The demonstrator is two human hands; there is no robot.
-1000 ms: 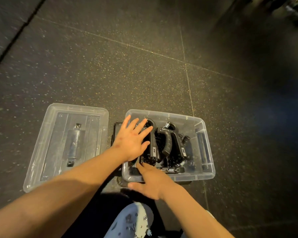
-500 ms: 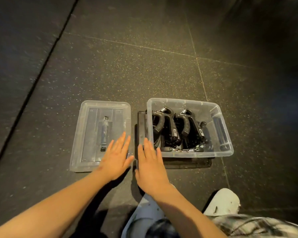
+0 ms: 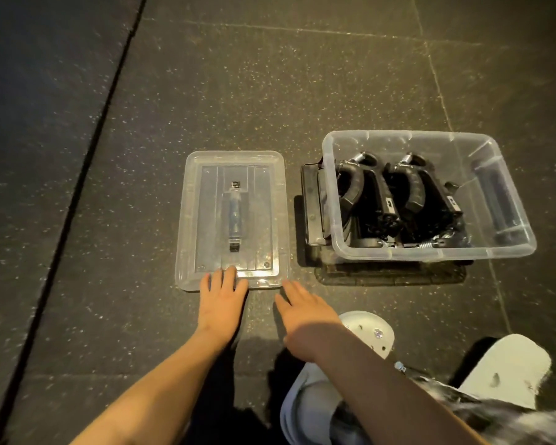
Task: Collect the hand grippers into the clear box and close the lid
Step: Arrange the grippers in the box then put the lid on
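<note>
The clear box [image 3: 507, 248] stands open on the dark floor at the right, with black hand grippers [image 3: 395, 200] lying inside it. Its clear lid [image 3: 187, 220] lies flat on the floor to the left of the box, handle in the middle. My left hand [image 3: 222, 300] rests with straight fingers on the lid's near edge. My right hand [image 3: 302, 313] is flat and open just off the lid's near right corner, and I cannot tell whether its fingertips touch the lid.
A black flat tray [image 3: 312, 213] sticks out from under the box's left side. Two white shoes [image 3: 373, 332] and my knees are at the bottom right. A dark seam in the floor [image 3: 87, 149] runs diagonally at the left.
Both hands have left the box and moved left to the lid's near edge. The view has shifted, so the box now sits further right.
</note>
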